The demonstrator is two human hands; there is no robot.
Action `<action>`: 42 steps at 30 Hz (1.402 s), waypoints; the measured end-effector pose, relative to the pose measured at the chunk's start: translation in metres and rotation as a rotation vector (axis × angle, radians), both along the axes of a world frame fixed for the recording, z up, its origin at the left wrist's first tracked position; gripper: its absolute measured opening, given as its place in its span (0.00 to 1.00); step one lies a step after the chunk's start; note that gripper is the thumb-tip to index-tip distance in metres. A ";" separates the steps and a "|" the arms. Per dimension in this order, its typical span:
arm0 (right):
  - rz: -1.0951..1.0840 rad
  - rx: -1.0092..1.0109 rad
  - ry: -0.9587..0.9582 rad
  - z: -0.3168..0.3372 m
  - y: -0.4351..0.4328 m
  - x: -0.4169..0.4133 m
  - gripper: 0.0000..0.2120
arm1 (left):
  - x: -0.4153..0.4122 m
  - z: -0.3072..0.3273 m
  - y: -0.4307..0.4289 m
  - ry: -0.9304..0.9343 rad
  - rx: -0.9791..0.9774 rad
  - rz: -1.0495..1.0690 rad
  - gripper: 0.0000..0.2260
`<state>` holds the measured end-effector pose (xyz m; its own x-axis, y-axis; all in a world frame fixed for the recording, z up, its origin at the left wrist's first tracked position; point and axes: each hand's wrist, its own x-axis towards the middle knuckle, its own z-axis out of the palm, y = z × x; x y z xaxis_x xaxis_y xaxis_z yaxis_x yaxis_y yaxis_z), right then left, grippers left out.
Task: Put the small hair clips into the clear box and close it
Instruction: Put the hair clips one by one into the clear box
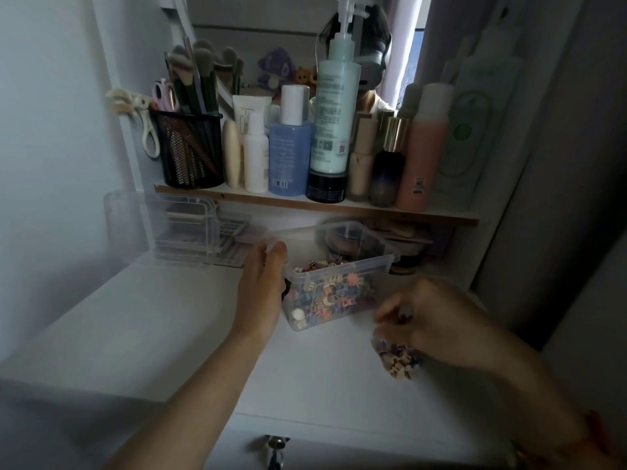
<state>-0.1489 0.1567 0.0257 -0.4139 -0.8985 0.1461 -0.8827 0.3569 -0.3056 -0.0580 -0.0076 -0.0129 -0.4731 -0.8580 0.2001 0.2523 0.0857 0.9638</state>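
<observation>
From the head view, the clear box [342, 270] sits toward the back edge of the table [169, 317], about midway along it and just below the wooden shelf [305, 202] of bottles. It is a small see-through plastic tub with clasps on its rim and no lid on top. Small hair clips [325, 300] in orange, blue, pink and cream fill its lower half.

Your left hand [261, 293] grips the box's left end, thumb hooked over the rim, forearm stretched straight out from the near edge.

Your right hand [431, 317] is blurred, in front of the box's right end, with its fingers curled downward. More loose clips [400, 362] lie beneath it. You cannot tell whether it grips them.
</observation>
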 end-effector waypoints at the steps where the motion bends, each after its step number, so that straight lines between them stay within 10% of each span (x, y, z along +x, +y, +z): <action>1: 0.002 0.061 -0.005 -0.002 -0.002 0.002 0.07 | 0.000 0.000 0.000 0.000 0.000 0.001 0.08; 6: 0.010 0.098 -0.036 -0.003 -0.005 0.004 0.05 | 0.000 0.000 0.000 -0.005 0.000 -0.002 0.08; 12: -0.033 -0.649 -0.191 0.026 -0.032 0.003 0.07 | 0.000 0.000 -0.001 -0.011 0.005 0.008 0.08; 26: -0.189 0.083 0.032 -0.019 -0.011 -0.024 0.07 | 0.000 -0.001 0.000 -0.019 -0.005 -0.018 0.08; 35: -0.083 -0.631 -0.354 0.020 -0.020 -0.020 0.10 | -0.001 -0.001 -0.001 -0.009 -0.007 -0.007 0.08; 42: -0.320 -0.527 -0.182 0.003 -0.012 -0.035 0.05 | -0.001 0.000 0.000 0.033 0.009 -0.024 0.09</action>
